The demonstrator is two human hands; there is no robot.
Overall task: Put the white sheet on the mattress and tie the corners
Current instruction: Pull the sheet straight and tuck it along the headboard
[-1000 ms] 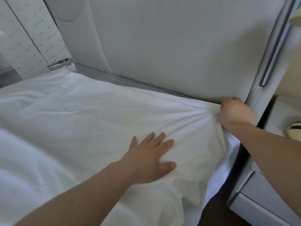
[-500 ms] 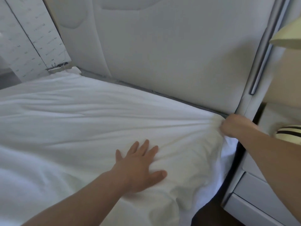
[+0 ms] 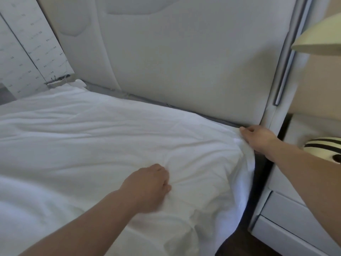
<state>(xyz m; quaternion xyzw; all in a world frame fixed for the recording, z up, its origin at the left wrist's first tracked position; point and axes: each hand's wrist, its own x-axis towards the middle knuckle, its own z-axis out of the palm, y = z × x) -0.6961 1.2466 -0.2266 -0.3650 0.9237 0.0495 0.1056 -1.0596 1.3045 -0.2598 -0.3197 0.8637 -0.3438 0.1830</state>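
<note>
- Sheet [image 3: 110, 145]: white, spread over most of the lower and left frame, covering the mattress; we see wrinkles fanning toward the right corner and a loose flap hanging off the right edge. Risk, as we judge it: a hard pull at this corner could drag the cloth off the far corner at upper left, which looks only loosely seated.
- Headboard [image 3: 184, 61]: padded, filling the upper centre. A grey strip of mattress [image 3: 212, 119] shows uncovered along its base. We think the narrow gap there could jam knuckles or snag cloth during tucking.
- Nightstand [image 3: 287, 215]: lower right, just beside the bed. Little elbow room; we expect the right arm could knock it.
- Lamp [image 3: 321, 39]: shade at upper right, striped base below it. A backward swing might tip it.
- Left hand [image 3: 149, 183]: centre-low, fingers curled, bunching sheet. If it lifts, we lose the anchor and slack returns.
- Right hand [image 3: 258, 139]: right of centre at the corner, pinching the sheet's edge. A thin pinch may slip before any knot is started.
</note>
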